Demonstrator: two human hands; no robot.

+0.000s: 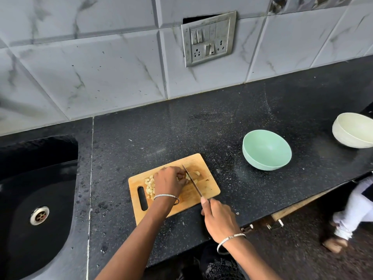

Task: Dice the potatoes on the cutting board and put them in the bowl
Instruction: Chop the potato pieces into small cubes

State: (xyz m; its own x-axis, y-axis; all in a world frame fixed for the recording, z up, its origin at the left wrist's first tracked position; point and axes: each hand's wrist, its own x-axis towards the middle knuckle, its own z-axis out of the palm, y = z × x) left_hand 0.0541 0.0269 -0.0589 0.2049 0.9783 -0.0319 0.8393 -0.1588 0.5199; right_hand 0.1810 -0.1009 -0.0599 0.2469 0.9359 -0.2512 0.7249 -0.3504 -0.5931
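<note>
A wooden cutting board (203, 194) lies on the black counter. A heap of pale diced potato (149, 186) sits at its left end, by the handle slot. My left hand (170, 181) holds down uncut potato strips (196, 174) with curled fingers near the board's middle. My right hand (219, 220) grips the handle of a knife (193, 181), forefinger along its spine; the blade stands across the strips right beside my left fingertips. A mint green bowl (266, 150) stands to the right of the board, with nothing showing inside.
A cream bowl (353, 130) stands at the far right of the counter. A black sink (38, 199) with a metal drain lies to the left. The tiled wall with a switch panel (209, 38) runs behind. Another person's legs (351, 215) show at the lower right.
</note>
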